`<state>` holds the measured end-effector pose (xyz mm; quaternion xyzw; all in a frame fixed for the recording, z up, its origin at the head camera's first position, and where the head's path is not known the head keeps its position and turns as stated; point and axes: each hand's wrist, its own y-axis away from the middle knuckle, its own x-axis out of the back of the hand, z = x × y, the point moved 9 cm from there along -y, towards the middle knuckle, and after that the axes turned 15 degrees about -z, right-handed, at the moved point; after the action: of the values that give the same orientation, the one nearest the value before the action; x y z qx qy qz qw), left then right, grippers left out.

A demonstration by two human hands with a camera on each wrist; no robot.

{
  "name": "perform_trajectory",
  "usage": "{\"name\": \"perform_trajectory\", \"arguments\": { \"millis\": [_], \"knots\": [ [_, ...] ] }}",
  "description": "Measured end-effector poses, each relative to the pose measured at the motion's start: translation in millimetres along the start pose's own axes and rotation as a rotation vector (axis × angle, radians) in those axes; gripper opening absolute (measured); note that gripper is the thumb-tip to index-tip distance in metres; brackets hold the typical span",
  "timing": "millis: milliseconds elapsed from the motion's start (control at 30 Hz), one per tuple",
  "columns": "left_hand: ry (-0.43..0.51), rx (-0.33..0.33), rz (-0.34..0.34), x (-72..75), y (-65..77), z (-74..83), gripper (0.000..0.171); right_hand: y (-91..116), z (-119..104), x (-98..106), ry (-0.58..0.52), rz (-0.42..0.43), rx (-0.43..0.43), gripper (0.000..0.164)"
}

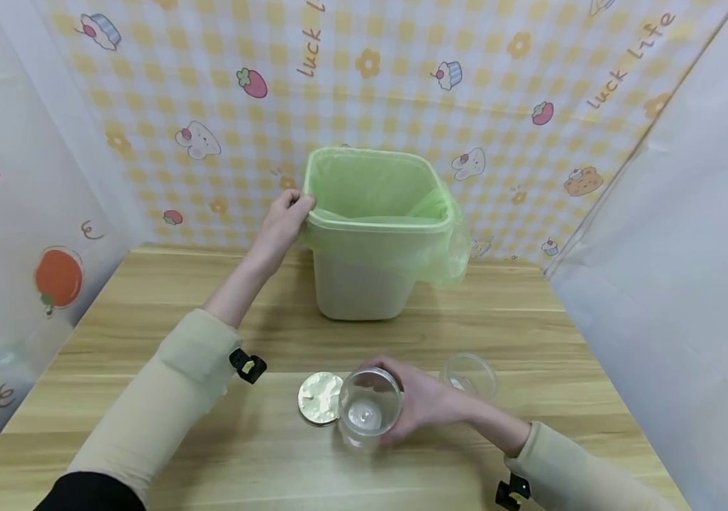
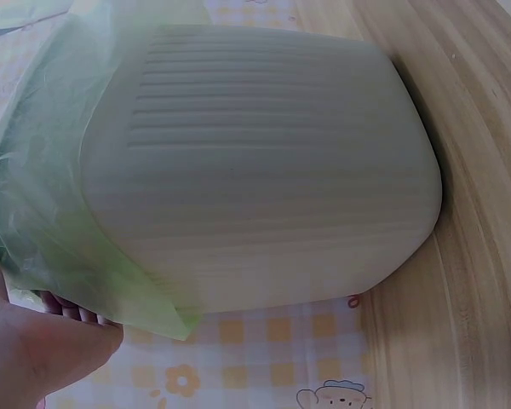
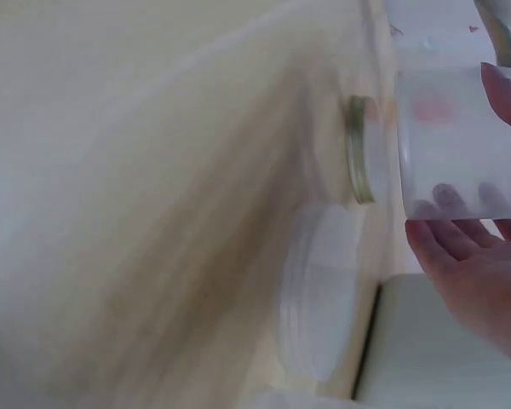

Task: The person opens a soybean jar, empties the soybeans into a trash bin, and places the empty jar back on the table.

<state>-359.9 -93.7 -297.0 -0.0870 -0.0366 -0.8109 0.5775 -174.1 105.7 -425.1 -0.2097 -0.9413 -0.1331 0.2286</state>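
My left hand (image 1: 289,220) grips the left rim of a trash bin (image 1: 364,287), thumb over the edge, with a thin green bag (image 1: 389,245) folded down over the rim. In the left wrist view the fingers of that left hand (image 2: 55,349) are partly hidden behind the bag. My right hand (image 1: 424,401) holds a clear plastic jar (image 1: 370,404) from its right side. Through the jar's wall (image 3: 460,145) in the right wrist view, several fingertips show. The jar is see-through, with no contents visible. A round gold lid (image 1: 321,397) with a crinkled foil face lies just left of it.
A clear, shallow round plastic piece (image 1: 469,375) lies on the wooden table (image 1: 262,454), right of my right hand. Behind the bin hangs a yellow checked cloth (image 1: 364,106). White sheets flank the table, the right one (image 1: 677,298) close along its edge.
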Motion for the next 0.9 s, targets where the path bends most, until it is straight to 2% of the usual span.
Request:
{"name": "perform_trajectory", "arguments": {
  "millis": [133, 300, 533, 767, 900],
  "knots": [
    [-0.002, -0.003, -0.003, -0.7, 0.6, 1.0, 0.036, -2.0, 3.1, -16.2, 0.029, -0.036, -0.014, 0.096],
    [-0.004, -0.007, -0.018, -3.8, 0.7, 2.2, 0.034, -2.9, 3.9, -29.8, 0.138, -0.037, -0.018, 0.096],
    [-0.001, -0.002, -0.026, -7.1, 2.0, 1.5, 0.036, -6.9, 7.6, -45.1, 0.068, -0.076, -0.018, 0.097],
    [0.003, 0.01, -0.016, -7.1, 4.7, -0.7, 0.037, -9.7, 9.7, -52.8, 0.061, -0.097, -0.012, 0.097],
    [0.026, 0.016, -0.008, -3.6, 10.6, -3.6, 0.036, -12.4, 9.9, -56.6, 0.061, -0.108, -0.023, 0.105]
  ]
}}
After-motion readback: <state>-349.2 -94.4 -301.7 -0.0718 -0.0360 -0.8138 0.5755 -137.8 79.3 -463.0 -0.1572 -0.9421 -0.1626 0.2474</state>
